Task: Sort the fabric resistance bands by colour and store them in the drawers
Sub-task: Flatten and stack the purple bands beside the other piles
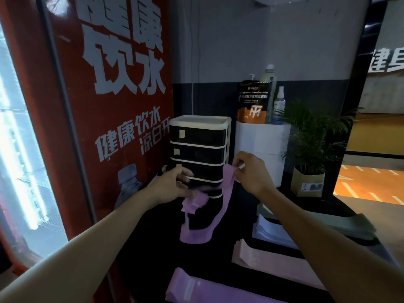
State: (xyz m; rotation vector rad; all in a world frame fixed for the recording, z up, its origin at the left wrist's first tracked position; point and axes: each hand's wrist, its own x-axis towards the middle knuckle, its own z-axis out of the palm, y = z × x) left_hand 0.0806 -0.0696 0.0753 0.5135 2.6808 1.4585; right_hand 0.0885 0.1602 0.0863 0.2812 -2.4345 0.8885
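Left hand (175,184) and right hand (249,171) holding a purple band (227,189) before a drawer unit (200,145), more bands (269,261) on dark worktop (153,248)

A drawer unit (200,154) stands at the back of the bench (236,278), with a cylinder stand (262,147) just right of it carrying a pouch (254,101) and bottles (269,79). A potted plant (310,149) sits further right. Two flat bands (273,261) lie at the bench's front.
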